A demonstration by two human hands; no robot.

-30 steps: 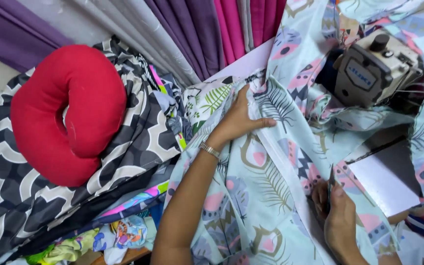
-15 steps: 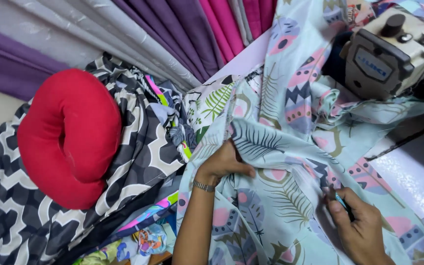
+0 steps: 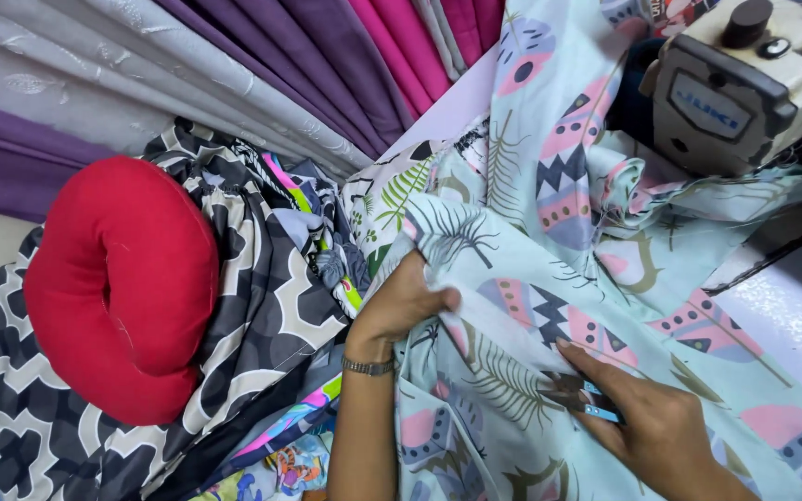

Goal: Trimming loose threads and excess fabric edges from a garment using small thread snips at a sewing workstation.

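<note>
1. Head view: the pale blue patterned fabric (image 3: 549, 306) lies across the middle and right of the scene, draped from the sewing machine (image 3: 744, 83) at the far right down to the near edge.
2. The left hand (image 3: 401, 306) has slid nearer along the cloth since a second ago; its fingers are curled, pinching a fold.
3. The right hand (image 3: 647, 417) has come up onto the fabric, fingers pressed together around small blue-handled snips (image 3: 591, 404), so work now sits on this near stretch.
4. To the left lie a black-and-white cloth (image 3: 271, 306) and a red ring cushion (image 3: 122, 288); purple and pink curtains (image 3: 327, 65) hang beyond.
</note>
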